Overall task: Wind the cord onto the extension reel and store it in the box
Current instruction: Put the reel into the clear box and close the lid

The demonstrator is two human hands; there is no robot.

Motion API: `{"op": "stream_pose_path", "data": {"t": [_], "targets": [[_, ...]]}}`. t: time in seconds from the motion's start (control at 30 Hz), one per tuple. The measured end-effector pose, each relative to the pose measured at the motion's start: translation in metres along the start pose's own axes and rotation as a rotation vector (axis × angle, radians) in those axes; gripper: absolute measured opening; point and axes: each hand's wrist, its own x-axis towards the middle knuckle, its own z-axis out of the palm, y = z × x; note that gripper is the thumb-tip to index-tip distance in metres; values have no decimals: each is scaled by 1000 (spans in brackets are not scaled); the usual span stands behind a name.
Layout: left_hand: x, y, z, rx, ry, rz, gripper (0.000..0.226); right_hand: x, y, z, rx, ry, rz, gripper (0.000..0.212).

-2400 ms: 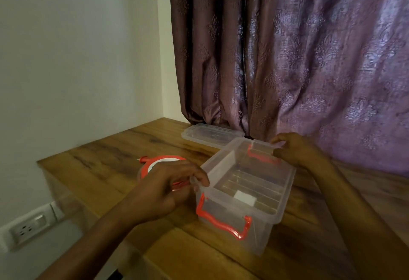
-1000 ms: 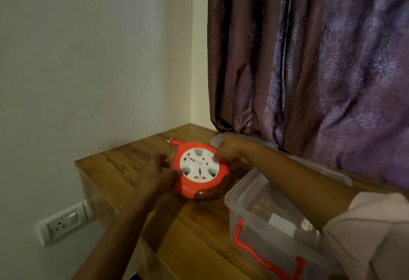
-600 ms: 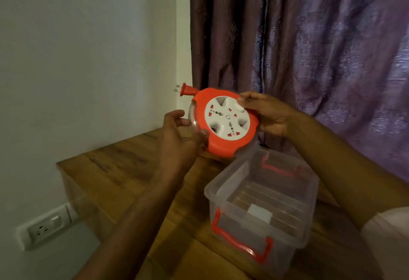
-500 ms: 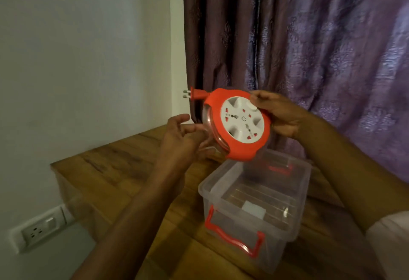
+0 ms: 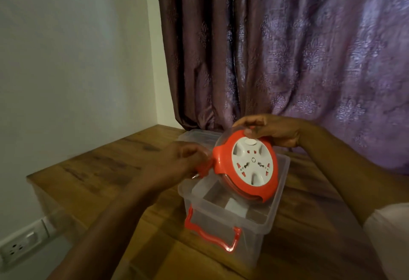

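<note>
Lowering extension reel (image 5: 247, 167) from chest height to just over the open box (image 5: 228, 211); my right hand (image 5: 272, 131) grasps its top rim, left hand (image 5: 177, 164) pinches the plug (image 5: 202, 172). Cord wound; storing next.

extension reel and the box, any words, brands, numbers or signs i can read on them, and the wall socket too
None can be read.
extension reel: small marks beside the sockets and a ring at the centre of its white face, too blurred to read.
box: a white patch inside, perhaps a label, with no legible text.
wall socket: no writing visible.
</note>
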Motion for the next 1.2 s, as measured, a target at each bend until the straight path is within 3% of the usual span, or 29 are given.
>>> {"op": "stream_pose_path", "data": {"t": [0.17, 0.37, 0.6, 0.73, 0.83, 1.03, 1.2], "targets": [[-4, 15, 6, 523, -100, 43, 22, 3, 8, 1, -10, -70, 63, 36], [-8, 24, 17, 927, -134, 134, 20, 6, 8, 1, -69, -134, 107, 34], [-9, 21, 34, 1050, -233, 79, 21, 20, 7, 16, -283, -257, 252, 34], [-8, 18, 35, 1033, -243, 75, 24, 25, 9, 21, -314, -243, 281, 31], [-9, 13, 38, 1042, -152, 114, 29, 24, 6, 25, -400, -211, 266, 30], [-9, 1, 47, 1080, 38, 152, 34, 27, 1, 30, -819, -51, 291, 27], [-17, -5, 50, 1054, 165, 210, 29, 26, 8, 37, -824, 14, 299, 27]]}}
